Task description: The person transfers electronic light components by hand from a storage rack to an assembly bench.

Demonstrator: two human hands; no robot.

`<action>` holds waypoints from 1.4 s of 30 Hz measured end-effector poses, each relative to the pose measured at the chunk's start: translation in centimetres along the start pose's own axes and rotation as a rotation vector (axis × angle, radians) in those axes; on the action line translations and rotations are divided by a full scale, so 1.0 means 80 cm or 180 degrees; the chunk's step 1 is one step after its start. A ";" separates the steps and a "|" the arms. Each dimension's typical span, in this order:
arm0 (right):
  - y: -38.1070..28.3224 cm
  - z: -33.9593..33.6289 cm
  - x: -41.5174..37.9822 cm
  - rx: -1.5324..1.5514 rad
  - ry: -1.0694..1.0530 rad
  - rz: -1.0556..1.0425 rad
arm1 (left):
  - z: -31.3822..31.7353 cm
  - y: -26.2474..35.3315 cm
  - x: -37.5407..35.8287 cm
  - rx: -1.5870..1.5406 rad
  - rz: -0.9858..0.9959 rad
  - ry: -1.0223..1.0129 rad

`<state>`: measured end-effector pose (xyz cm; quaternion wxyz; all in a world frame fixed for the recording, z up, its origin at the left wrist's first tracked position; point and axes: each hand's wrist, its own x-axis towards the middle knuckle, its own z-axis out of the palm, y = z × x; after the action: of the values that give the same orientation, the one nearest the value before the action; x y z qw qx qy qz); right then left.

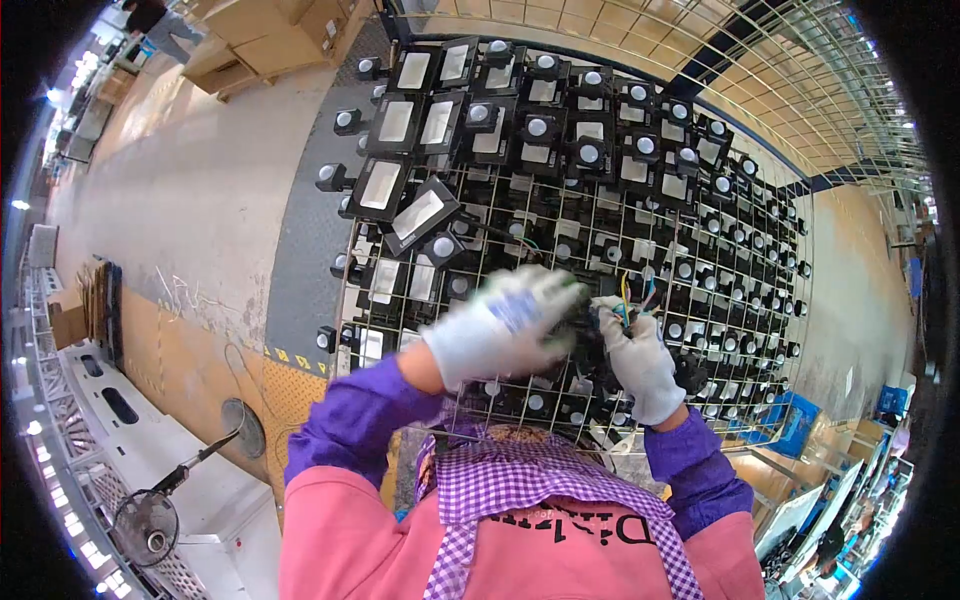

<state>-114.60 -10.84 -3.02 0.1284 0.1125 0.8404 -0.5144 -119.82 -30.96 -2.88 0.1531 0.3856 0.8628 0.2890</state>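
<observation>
My left hand (505, 325), in a white work glove, is smeared by motion over the wire-mesh rack (420, 300). Its fingers point right towards dark parts; whether they hold anything I cannot make out. Close by on the right, my gloved right hand (645, 365) is closed around a cable end with loose coloured wires (627, 290), yellow-green and blue among them. Below and beyond both hands lie several black floodlights with round white sensors. One floodlight (420, 215) rests tilted on top of the mesh, left of my hands. Another cable's bare wires (527, 243) show above my left hand.
Tall wire-mesh sides (800, 90) close the rack at the back and right. Cardboard boxes (265, 40) stand at the upper left, near another person (165, 28). A fan (147, 525) stands at the lower left. A blue crate (790, 420) is at the right.
</observation>
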 end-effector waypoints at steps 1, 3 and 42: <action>-0.003 -0.003 -0.001 -0.0241 -0.0027 -0.0121 | -0.018 -0.027 0.009 -0.0175 -0.0098 0.0031; -0.005 -0.007 -0.001 -0.1118 0.0142 -0.1178 | -0.045 -0.045 0.027 0.1306 -0.0910 0.0057; -0.012 0.009 -0.031 0.0389 0.0254 -0.0033 | -0.059 -0.176 -0.044 -0.0696 -0.0828 0.4193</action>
<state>-112.54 -12.03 -1.67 0.0850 0.1362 0.8124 -0.5605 -127.94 -42.93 -7.67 -0.3327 0.0046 0.7812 0.5283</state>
